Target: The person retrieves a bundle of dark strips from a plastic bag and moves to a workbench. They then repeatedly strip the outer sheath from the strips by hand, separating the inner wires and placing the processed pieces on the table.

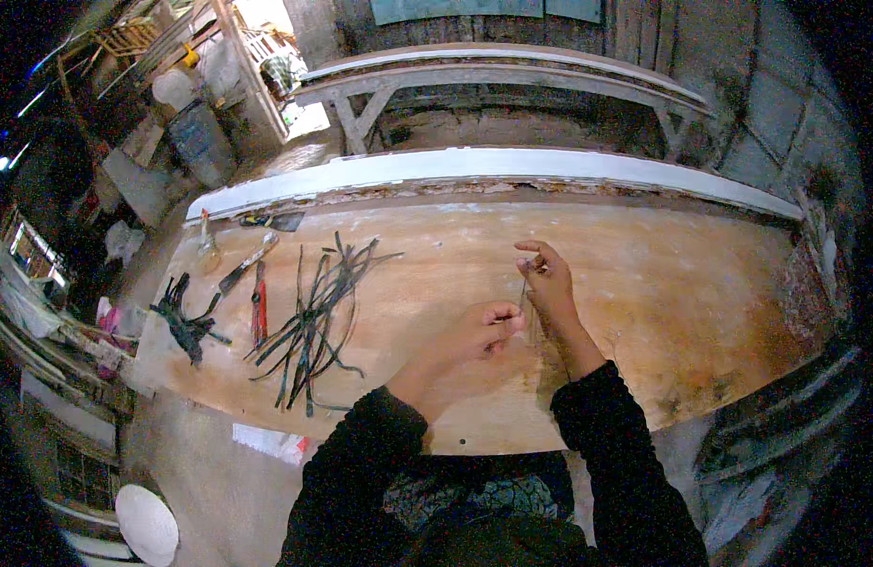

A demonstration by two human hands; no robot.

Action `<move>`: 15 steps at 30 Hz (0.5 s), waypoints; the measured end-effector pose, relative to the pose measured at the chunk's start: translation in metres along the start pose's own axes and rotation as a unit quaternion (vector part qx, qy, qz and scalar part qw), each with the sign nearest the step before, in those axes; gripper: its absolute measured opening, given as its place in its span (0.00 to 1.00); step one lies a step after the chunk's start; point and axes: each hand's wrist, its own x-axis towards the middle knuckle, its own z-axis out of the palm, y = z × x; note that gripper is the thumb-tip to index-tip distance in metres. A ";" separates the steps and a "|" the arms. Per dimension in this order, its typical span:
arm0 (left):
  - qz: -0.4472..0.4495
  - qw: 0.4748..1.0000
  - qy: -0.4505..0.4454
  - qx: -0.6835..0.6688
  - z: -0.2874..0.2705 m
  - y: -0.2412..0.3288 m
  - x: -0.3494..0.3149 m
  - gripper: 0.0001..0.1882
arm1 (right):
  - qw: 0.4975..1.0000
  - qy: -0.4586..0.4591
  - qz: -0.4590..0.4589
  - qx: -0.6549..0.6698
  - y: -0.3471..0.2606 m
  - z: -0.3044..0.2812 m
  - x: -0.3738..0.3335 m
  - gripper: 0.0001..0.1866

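Over the wooden table (436, 378), my left hand (493, 329) is closed in a pinch, its fingertips on a thin dark strip (523, 295). The upper part of the same strip is at my right hand (550, 276), whose thumb and fingers pinch it while the index finger curls away to the left. The strip runs nearly upright between the two hands; its ends are too small to make out. To the left lies a loose pile of long dark strips (315, 317), crossing one another.
Further left are a red-handled tool (259, 307), a dark-and-pale tool with a handle (247, 265), a bunch of black strips (186, 323) and a clear bottle (207, 248). A white-topped beam (493, 163) borders the table's far edge, with a long bench (512, 77) behind it.
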 end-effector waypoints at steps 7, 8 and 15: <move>0.079 0.995 0.051 0.042 -0.019 -0.001 -0.002 0.11 | 0.984 0.104 -0.135 -0.054 0.023 0.006 0.013 0.07; 0.106 0.984 0.117 0.086 -0.024 0.003 -0.003 0.10 | 0.977 0.125 -0.154 -0.082 0.021 0.004 0.011 0.07; 0.086 0.909 0.403 0.053 -0.077 0.033 -0.026 0.08 | 0.990 -0.094 -0.086 -0.058 -0.031 0.016 -0.032 0.06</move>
